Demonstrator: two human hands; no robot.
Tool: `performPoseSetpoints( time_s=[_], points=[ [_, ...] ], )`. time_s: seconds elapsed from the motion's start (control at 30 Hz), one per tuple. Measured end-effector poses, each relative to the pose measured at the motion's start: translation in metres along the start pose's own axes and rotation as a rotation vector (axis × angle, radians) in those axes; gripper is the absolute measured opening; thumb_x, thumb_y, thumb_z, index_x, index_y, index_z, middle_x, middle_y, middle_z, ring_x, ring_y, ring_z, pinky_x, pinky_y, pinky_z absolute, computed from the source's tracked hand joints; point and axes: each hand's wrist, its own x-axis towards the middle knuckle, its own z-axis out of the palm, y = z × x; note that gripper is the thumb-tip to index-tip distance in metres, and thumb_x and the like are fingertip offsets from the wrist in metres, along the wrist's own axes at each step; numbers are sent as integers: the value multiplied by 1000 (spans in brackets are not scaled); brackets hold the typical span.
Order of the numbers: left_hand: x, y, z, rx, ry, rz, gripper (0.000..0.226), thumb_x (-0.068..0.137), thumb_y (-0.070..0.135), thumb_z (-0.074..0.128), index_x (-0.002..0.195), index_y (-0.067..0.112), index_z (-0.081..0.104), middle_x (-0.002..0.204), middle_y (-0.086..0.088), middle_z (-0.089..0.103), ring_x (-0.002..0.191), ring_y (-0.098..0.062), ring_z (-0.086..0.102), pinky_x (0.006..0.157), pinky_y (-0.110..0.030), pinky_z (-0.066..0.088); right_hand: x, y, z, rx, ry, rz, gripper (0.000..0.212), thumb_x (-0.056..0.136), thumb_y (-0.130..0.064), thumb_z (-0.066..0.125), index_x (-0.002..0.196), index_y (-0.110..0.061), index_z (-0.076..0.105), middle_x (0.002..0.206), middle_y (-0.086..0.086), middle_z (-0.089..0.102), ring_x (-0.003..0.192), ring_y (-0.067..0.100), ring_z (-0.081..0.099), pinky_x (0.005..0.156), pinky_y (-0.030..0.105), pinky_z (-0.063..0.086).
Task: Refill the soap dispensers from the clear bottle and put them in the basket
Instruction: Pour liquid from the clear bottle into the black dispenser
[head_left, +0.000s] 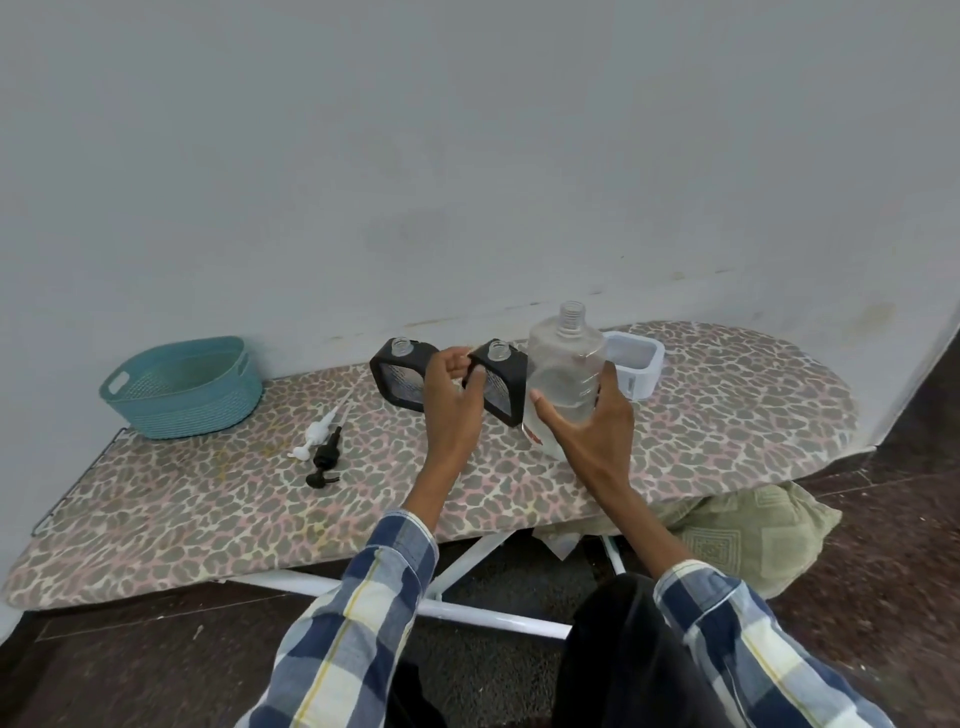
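Fingers of the right hand (592, 415) curl around the clear bottle (563, 374); left hand (452, 400) fingers pinch a dispenser (498, 384).

Leopard-print ironing board (727, 415) is carrying: teal basket (182, 387), two black dispensers (402, 382), white dispenser (636, 364), two loose pumps (323, 444), clear bottle (563, 376).

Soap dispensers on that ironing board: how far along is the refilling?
Early. Both black dispensers, and, stand open; their pumps, white and black, lie on the board. Left hand grips the nearer dispenser; right hand holds the uncapped clear bottle. Pouring, recapping and the teal basket, holding no dispenser, remain.
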Motion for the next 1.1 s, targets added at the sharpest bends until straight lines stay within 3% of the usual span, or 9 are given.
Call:
performPoseSetpoints(
  time_s=[0.13, 0.27, 0.43, 0.53, 0.73, 0.87, 0.97, 1.1],
  points=[
    [-1, -24, 13, 107, -82, -14, 64, 96, 23, 79, 151, 20, 47, 148, 0, 50, 134, -12, 51, 119, -36, 44, 2, 7, 5, 3, 16, 65, 88, 83, -64, 81, 150, -20, 45, 140, 2, 64, 124, 19, 64, 102, 44, 57],
    [-3, -29, 25, 171, -63, 35, 88, 86, 36, 90, 156, 20, 38, 148, 6, 39, 139, -12, 41, 117, -26, 36, 1, 8, 6, -20, -33, 70, 91, 82, -69, 79, 152, -22, 42, 140, 2, 63, 123, 18, 62, 100, 37, 55],
    [7, -29, 28, 114, -97, -41, 110, 79, 42, 95, 164, 25, 27, 152, -4, 37, 142, -18, 44, 122, -34, 38, 3, 14, 11, -51, -78, 79, 92, 85, -72, 75, 154, -25, 36, 147, 3, 60, 131, 21, 60, 106, 45, 54],
    [13, -27, 21, 133, -87, -57, 110, 73, 47, 98, 161, 27, 35, 143, 1, 39, 138, -17, 47, 123, -39, 41, 2, 16, 12, -67, -100, 67, 93, 86, -69, 76, 155, -25, 34, 151, 3, 56, 135, 22, 57, 109, 46, 52],
    [5, -9, -10, 70, 27, 68, 103, 72, 69, 89, 156, 32, 43, 148, 8, 53, 133, -8, 54, 110, -36, 52, 3, 18, 13, -2, -151, 68, 97, 82, -67, 82, 154, -32, 27, 154, 5, 54, 138, 24, 55, 113, 48, 50],
    [-3, -2, -40, -20, 33, 123, 82, 86, 56, 85, 153, 29, 47, 144, 8, 60, 127, -4, 61, 103, -32, 55, 3, 20, 14, 2, -186, 80, 106, 78, -67, 86, 155, -28, 25, 155, 7, 55, 136, 26, 58, 112, 49, 51],
    [-13, -11, -63, -49, 36, 124, 70, 95, 42, 80, 154, 22, 47, 138, 11, 62, 121, 1, 63, 97, -21, 55, 2, 21, 14, 1, -189, 73, 106, 78, -65, 87, 155, -27, 26, 151, 7, 58, 131, 26, 62, 108, 49, 54],
    [-30, -37, -86, 15, -10, 86, 79, 90, 49, 78, 155, 24, 42, 144, 2, 61, 126, -3, 62, 98, -18, 53, 1, 19, 14, -5, -175, 68, 104, 79, -60, 88, 155, -26, 26, 149, 8, 60, 128, 27, 63, 106, 47, 55]
  ],
)
